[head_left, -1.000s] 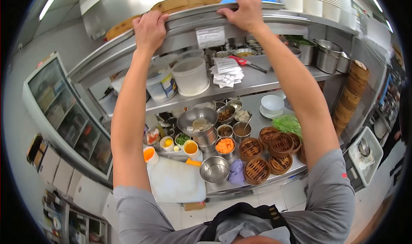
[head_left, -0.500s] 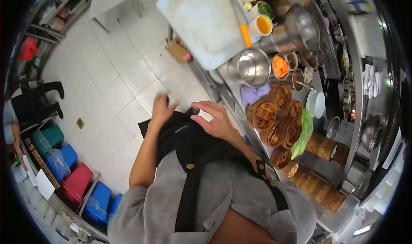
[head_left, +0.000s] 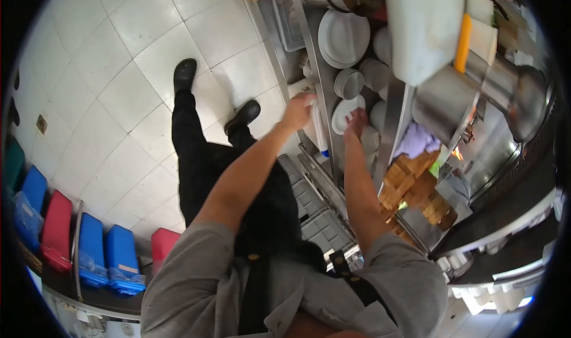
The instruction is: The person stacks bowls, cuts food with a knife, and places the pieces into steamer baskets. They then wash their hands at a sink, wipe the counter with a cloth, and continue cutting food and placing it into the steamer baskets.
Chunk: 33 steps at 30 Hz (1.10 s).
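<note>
Below the counter, my right hand reaches into a shelf and touches a small white plate, its fingers apart over the plate's right side. To its left, my left hand is at the shelf's outer edge, beside a long white item with a blue end; its fingertips are blurred, and what they touch is unclear. Stacked small dishes and large white plates stand farther along the same shelf.
Above the shelf are a white cutting board, an orange handle, a metal pot, a purple cloth and bamboo steamers. Grey crates stand low beside my legs. Blue bins and a red bin line the left.
Both hands have moved from in front of my apron to the shelf below the counter; my right hand now touches a plate. The view has shifted down, showing my legs and the shelf.
</note>
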{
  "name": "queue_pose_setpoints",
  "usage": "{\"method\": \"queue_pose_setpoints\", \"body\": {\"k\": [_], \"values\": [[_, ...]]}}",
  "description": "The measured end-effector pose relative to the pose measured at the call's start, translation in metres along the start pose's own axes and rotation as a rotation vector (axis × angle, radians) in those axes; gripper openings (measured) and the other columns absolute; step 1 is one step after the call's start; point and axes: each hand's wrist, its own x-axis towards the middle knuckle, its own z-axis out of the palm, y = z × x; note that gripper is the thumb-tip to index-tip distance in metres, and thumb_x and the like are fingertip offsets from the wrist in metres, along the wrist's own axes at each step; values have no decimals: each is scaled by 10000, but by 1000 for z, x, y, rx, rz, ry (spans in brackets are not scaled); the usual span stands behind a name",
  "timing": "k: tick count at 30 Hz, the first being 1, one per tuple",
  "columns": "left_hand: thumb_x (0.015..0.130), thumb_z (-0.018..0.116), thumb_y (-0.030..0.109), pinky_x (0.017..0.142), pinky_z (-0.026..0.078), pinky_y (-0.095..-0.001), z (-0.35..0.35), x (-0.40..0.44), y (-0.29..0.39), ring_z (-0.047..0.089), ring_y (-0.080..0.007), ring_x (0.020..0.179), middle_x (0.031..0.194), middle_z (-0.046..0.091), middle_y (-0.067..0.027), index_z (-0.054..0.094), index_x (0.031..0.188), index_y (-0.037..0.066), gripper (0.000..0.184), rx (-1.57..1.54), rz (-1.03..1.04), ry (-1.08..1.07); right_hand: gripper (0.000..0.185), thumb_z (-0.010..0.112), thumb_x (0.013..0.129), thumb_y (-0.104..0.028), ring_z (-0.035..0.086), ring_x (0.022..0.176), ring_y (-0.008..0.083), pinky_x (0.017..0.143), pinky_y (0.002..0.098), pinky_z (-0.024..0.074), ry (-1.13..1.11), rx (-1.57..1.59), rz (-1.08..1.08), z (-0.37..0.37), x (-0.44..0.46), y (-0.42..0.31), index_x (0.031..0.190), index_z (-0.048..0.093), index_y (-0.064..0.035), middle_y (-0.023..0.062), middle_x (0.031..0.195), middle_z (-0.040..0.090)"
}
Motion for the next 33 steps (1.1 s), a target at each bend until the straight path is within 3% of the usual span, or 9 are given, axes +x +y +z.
{"method": "queue_pose_setpoints", "body": {"k": [8, 11, 13, 15, 18, 23, 30, 32, 33], "values": [[705, 697, 180, 956, 370, -473, 139, 112, -8, 424, -428, 1109, 1160, 464, -264, 439, 1184, -26, 582, 89, -118, 250, 445, 528, 910, -217, 453, 1153, 211, 936, 360, 403, -163, 65, 85, 50, 77, -22, 1312, 410, -68, 91, 1275, 460], [706, 699, 184, 976, 337, -492, 123, 104, 18, 406, -423, 1102, 1135, 464, -265, 441, 1181, -3, 572, 66, -179, 228, 446, 506, 927, -194, 449, 1156, 198, 934, 344, 397, -256, 72, -265, 43, 98, 10, 1330, 383, -47, 101, 1275, 460], [764, 673, 169, 968, 365, -430, 111, 89, -14, 445, -330, 1122, 1145, 484, -209, 434, 1199, 30, 515, 59, 71, 137, 414, 471, 946, -177, 455, 1149, 197, 929, 326, 395, -233, 180, -437, 33, 90, 28, 1324, 382, -36, 112, 1258, 477], [807, 636, 122, 943, 393, -364, 68, 56, -6, 470, -215, 1128, 1149, 504, -106, 437, 1223, 81, 463, -1013, -219, -246, 407, 518, 928, -169, 496, 1076, 191, 886, 314, 420, -232, 139, -413, 23, 33, 34, 1287, 412, -7, 123, 1191, 516], [858, 596, 185, 958, 405, -352, 20, -14, 2, 501, -181, 1110, 1153, 527, -44, 438, 1227, 125, 406, -1352, -461, -138, 403, 587, 901, -155, 558, 968, 181, 821, 296, 457, -275, -22, -353, 21, -102, 39, 1231, 458, 36, 139, 1090, 576], [736, 632, 488, 1057, 331, -441, -70, -118, 109, 386, -331, 1276, 1392, 363, -226, 272, 1420, 80, 874, -1163, -522, -398, 294, 608, 857, -179, 579, 890, 310, 795, 371, 478, -409, -380, -544, -34, -263, -58, 1117, 593, -42, 186, 954, 569], [795, 488, 439, 1003, 384, -399, -81, -123, 204, 482, -295, 1176, 1287, 473, -202, 365, 1347, -3, 718, -839, -634, -498, 230, 572, 870, -141, 632, 802, 344, 688, 391, 506, -222, -80, -480, -114, -335, -150, 1047, 596, 4, 214, 936, 619], [789, 525, 353, 1007, 386, -425, -65, -101, 214, 472, -321, 1195, 1311, 456, -216, 360, 1342, 0, 677, -928, -639, -672, 212, 575, 864, -149, 610, 640, 344, 575, 403, 459, -18, -118, -217, -152, -313, -187, 998, 585, 15, 251, 718, 585], [781, 553, 297, 1003, 392, -431, -41, -94, 251, 467, -325, 1205, 1313, 458, -214, 334, 1358, 0, 684, -1020, -611, -760, 192, 583, 845, -150, 586, 596, 376, 553, 425, 441, 162, -40, -358, -160, -287, -178, 933, 585, 21, 250, 650, 565]]}}
